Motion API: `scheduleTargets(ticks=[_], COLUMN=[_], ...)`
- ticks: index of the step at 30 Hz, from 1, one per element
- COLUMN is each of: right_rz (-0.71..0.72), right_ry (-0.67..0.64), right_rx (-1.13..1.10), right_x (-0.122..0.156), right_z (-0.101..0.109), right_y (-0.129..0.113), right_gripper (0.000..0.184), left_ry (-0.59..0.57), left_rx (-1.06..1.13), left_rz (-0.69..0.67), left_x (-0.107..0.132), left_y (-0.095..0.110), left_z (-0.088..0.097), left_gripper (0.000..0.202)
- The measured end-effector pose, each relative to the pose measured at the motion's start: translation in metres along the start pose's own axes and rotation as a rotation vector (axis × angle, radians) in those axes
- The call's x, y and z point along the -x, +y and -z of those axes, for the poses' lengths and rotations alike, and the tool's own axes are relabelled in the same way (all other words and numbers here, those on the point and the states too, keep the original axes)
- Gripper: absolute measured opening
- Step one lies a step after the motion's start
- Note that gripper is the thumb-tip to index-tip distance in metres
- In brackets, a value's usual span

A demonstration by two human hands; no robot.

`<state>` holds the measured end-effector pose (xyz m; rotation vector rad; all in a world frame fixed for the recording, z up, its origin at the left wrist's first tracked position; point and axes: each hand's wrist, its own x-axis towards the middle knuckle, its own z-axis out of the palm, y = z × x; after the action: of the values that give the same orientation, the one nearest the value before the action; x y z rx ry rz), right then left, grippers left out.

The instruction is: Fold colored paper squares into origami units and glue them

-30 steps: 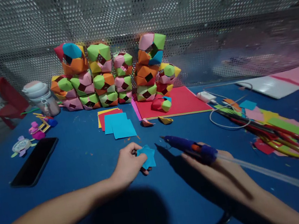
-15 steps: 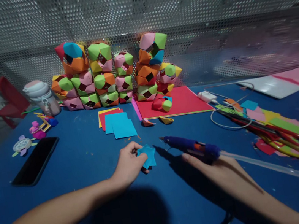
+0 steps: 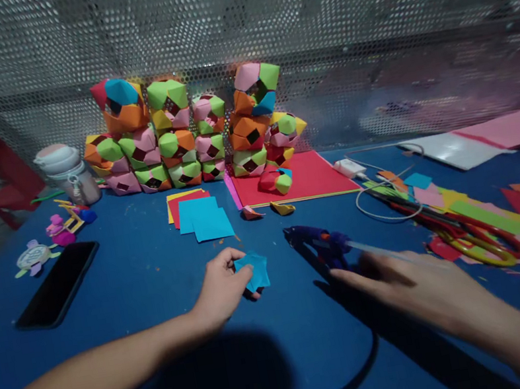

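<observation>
My left hand [image 3: 223, 288] pinches a small folded blue paper piece [image 3: 255, 270] with several pointed corners, held just above the blue table. A dark blue glue gun [image 3: 315, 238] rests on the table right of it, nozzle pointing left, with a long clear glue stick [image 3: 380, 249] coming out of its back. Close behind the gun's handle is my right hand [image 3: 406, 282], thumb stretched out and apart from the other fingers, no longer wrapped round the gun. Its curled fingers are partly in shadow. Square blue paper sheets [image 3: 212, 223] lie beyond my left hand.
Stacked paper balls [image 3: 179, 148] stand along the mesh screen. Red sheets [image 3: 321, 173] lie before them. Scissors [image 3: 480, 243] and paper scraps [image 3: 490, 217] lie at right. A phone [image 3: 59, 283] is at left. The black cord [image 3: 357, 375] runs near the front.
My right hand has lowered the glue gun onto the table, let go and drawn back to the right. My left hand keeps its pinch on the blue paper piece. The view has shifted slightly.
</observation>
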<state>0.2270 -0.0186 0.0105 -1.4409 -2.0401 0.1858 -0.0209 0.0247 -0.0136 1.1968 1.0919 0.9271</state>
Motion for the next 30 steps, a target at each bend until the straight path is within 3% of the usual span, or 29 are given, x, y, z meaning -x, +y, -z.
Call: scheduleTargets(ticks=[2, 3, 4, 5, 9, 14, 19, 25, 30], right_rz=[0.018, 0.019, 0.010, -0.009, -0.169, -0.309, -0.353, -0.385, -0.364], right_ry=[-0.131, -0.350, -0.476, -0.522, -0.318, -0.212, -0.159, -0.126, -0.127], right_rx=[-0.006, -0.062, -0.132, -0.192, -0.349, -0.597, -0.665, -0.635, -0.673], right_x=[0.007, 0.008, 0.007, 0.005, -0.011, -0.021, -0.017, -0.017, -0.013], right_z=[0.014, 0.017, 0.017, 0.014, -0.021, -0.056, -0.061, -0.063, -0.065], right_y=[-0.013, -0.022, -0.033, -0.043, -0.068, -0.066, -0.066, -0.063, -0.061], right_gripper=[0.028, 0.027, 0.026, 0.024, 0.017, 0.018, 0.015, 0.011, 0.007], left_ry=[0.001, 0.004, 0.006, 0.006, -0.004, -0.034, -0.058, -0.014, 0.034], left_rx=[0.009, 0.018, 0.029, 0.037, 0.031, 0.034, 0.056, 0.039, 0.033], left_rz=[0.002, 0.004, 0.007, 0.009, 0.011, 0.061, 0.146, 0.081, 0.121], left_x=[0.001, 0.002, 0.002, 0.004, 0.009, 0.016, 0.018, 0.018, 0.018], left_y=[0.000, 0.000, 0.000, 0.000, 0.000, -0.002, 0.001, 0.007, 0.009], left_z=[-0.001, -0.001, -0.002, -0.003, -0.007, -0.012, -0.016, -0.014, -0.014], left_gripper=[0.007, 0.007, 0.008, 0.008, 0.009, 0.010, 0.009, 0.011, 0.006])
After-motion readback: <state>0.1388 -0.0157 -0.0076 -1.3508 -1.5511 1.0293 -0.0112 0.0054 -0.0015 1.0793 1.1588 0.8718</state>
